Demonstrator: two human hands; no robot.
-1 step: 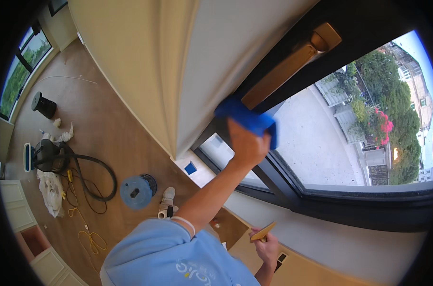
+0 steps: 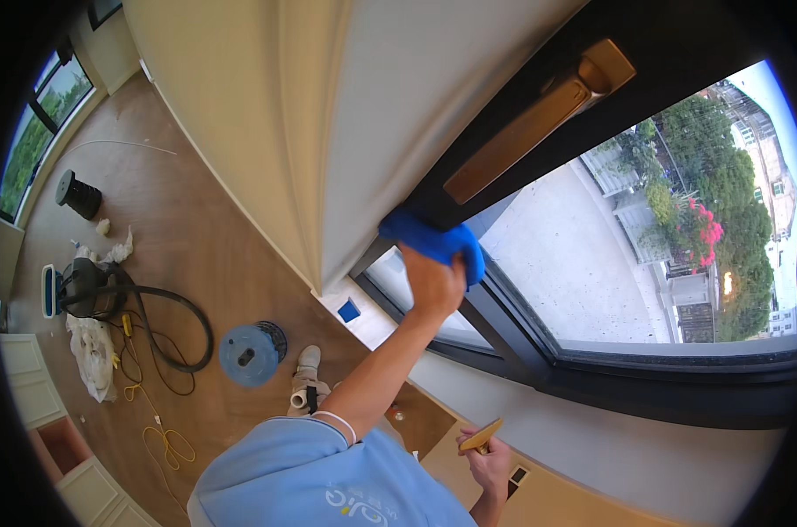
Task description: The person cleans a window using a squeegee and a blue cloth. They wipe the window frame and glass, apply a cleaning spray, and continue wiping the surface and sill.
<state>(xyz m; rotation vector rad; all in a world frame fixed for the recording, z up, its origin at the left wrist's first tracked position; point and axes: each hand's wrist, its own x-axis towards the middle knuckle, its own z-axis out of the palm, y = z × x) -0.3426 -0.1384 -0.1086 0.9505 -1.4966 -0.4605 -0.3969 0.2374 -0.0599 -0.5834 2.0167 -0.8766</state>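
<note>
My left hand (image 2: 435, 279) is closed round a blue cloth (image 2: 447, 239). The cloth is pressed to the black window frame (image 2: 495, 321), just below the bronze handle (image 2: 517, 140). Beyond the frame is the glass pane (image 2: 561, 246). Lower down, my right hand (image 2: 490, 465) grips a flat, yellowish tool (image 2: 481, 435) with a thin, wide end. That tool is held away from the window, and its exact kind cannot be made out.
A pale curtain (image 2: 231, 97) hangs left of the window. On the wooden floor are a blue cable reel (image 2: 249, 356), a dark reel (image 2: 78, 195), a vacuum cleaner (image 2: 91, 285) with a black hose, a plastic bag (image 2: 91, 356) and a yellow cord (image 2: 172, 450). A small blue item (image 2: 349, 309) lies near the wall.
My left hand has slid the blue cloth down and left along the frame, away from the handle. My right hand has stayed almost in place with its tool.
</note>
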